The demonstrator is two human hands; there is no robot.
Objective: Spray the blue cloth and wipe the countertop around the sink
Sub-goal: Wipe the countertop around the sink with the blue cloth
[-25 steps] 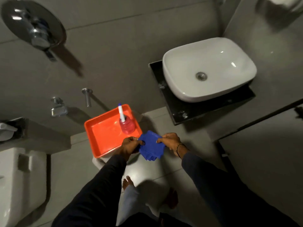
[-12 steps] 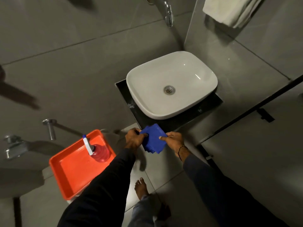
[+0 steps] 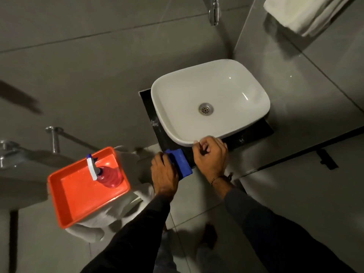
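Blue cloth pressed on the front edge of the dark worktop, under the left hand.

The left hand (image 3: 164, 172) lies over the folded blue cloth (image 3: 182, 162), its grip closed on the cloth's left part, so that most of the cloth shows to the right of the fingers, flat on the black worktop (image 3: 254, 133) at its near left corner. The right hand (image 3: 211, 157) is just beside the cloth on its right, apart from it, fingers curled in loosely and holding nothing that can be seen; its knuckles are against the near rim of the white sink (image 3: 208, 101). To the left, well apart from the hands, a spray bottle (image 3: 107, 175) of pink liquid stands in an orange tray (image 3: 78, 196) on a white stool (image 3: 94, 229).
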